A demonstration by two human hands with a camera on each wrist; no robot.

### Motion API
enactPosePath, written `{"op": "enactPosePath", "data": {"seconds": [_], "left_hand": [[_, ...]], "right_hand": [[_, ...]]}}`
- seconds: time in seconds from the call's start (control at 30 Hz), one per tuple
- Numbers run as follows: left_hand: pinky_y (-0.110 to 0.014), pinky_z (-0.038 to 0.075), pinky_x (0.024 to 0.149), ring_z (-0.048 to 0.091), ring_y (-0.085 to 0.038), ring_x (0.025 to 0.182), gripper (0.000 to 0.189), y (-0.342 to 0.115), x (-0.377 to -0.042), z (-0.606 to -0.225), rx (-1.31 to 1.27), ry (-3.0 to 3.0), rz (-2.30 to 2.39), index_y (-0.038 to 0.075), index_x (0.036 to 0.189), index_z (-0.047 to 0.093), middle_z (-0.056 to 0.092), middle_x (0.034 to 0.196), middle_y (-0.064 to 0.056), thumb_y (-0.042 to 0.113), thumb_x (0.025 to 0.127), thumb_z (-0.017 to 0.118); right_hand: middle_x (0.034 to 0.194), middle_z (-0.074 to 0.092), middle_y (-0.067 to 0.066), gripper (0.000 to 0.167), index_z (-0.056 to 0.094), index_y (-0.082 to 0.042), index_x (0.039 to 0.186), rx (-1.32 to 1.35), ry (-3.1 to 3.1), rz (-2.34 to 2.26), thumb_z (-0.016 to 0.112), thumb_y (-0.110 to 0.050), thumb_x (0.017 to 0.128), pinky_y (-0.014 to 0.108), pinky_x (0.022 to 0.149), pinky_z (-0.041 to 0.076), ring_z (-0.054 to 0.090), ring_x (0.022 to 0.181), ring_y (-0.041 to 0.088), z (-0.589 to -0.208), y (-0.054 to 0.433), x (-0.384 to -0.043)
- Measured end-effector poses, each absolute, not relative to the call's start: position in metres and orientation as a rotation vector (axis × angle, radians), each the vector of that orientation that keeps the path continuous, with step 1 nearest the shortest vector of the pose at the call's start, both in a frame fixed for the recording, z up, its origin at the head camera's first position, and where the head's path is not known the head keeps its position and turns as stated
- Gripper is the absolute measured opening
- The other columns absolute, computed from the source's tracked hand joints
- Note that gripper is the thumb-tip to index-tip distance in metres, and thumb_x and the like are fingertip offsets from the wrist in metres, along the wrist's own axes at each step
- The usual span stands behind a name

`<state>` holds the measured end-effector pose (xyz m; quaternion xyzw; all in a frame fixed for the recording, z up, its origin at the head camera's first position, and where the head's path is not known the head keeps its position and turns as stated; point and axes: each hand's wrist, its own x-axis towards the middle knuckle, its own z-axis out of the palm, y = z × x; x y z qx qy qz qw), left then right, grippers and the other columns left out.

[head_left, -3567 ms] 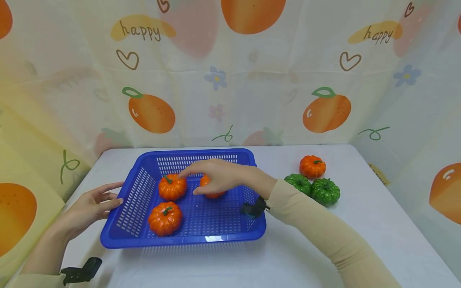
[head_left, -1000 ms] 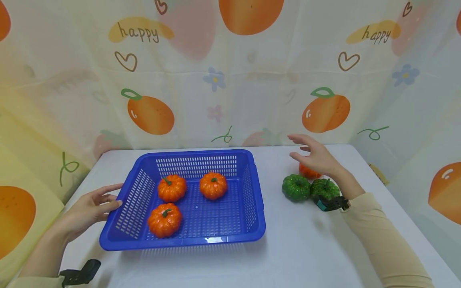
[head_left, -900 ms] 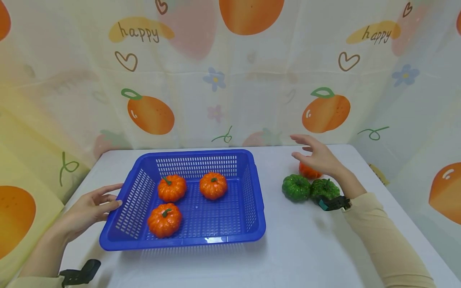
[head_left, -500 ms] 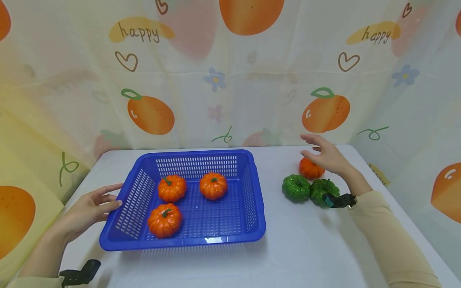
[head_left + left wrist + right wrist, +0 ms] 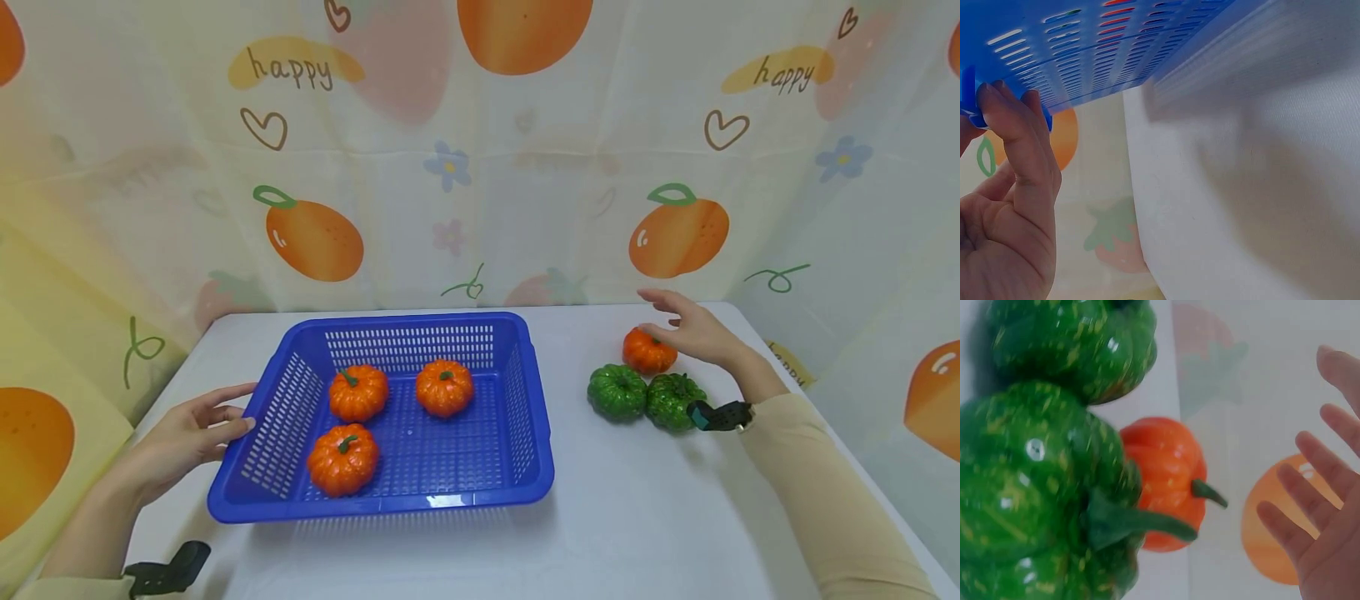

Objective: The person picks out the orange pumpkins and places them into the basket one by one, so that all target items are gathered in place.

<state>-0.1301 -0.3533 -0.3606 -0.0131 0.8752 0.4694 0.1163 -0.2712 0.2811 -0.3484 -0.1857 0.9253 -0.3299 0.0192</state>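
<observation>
My left hand (image 5: pixel 191 429) holds the left rim of a blue plastic basket (image 5: pixel 382 502); in the left wrist view its fingertips (image 5: pixel 999 94) hook under the rim. Inside the basket lie three small orange pumpkins: one at the back left (image 5: pixel 359 393), one at the back right (image 5: pixel 444 388) and one in front (image 5: pixel 343 460). My right hand (image 5: pixel 697 332) hovers with spread, relaxed fingers just above an orange pumpkin (image 5: pixel 648 352) on the table, holding nothing. In front of that pumpkin sit two green pumpkins, a left one (image 5: pixel 617 392) and a right one (image 5: pixel 672 403), partly behind the wrist strap.
A white table (image 5: pixel 600 533) carries everything. Behind and at both sides hangs a curtain (image 5: pixel 525 192) printed with oranges and the word happy. Black straps (image 5: pixel 171 567) are worn on both wrists.
My right hand has left the basket's inside and moved over the pumpkins at right, drifting lately rightward and slightly down, baring more of the orange one. My left hand stays on the rim.
</observation>
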Motion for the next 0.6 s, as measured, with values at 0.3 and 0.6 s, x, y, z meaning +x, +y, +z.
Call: {"op": "enactPosePath", "data": {"seconds": [0.3,0.6], "left_hand": [[-0.028,0.053,0.074,0.06,-0.013,0.084,0.07,-0.354,-0.13,-0.36,-0.043,2.567,1.372,0.003,0.144,0.023,0.054,0.1,-0.012,0.033,0.091,0.057],[-0.028,0.053,0.075,0.06,-0.013,0.085,0.07,-0.354,-0.13,-0.361,-0.04,2.561,1.385,0.003,0.144,0.023,0.053,0.1,-0.012,0.032,0.091,0.057]], "right_hand": [[0.145,0.028,0.022,0.066,0.027,-0.002,0.143,-0.571,2.83,-0.979,0.058,-0.028,0.091,0.06,0.098,0.032,0.031,0.128,0.044,-0.355,0.294,-0.27],[0.148,0.021,0.022,0.069,0.025,-0.003,0.144,-0.501,2.813,-0.919,0.058,-0.032,0.091,0.06,0.096,0.034,0.028,0.128,0.046,-0.362,0.303,-0.269]]}}
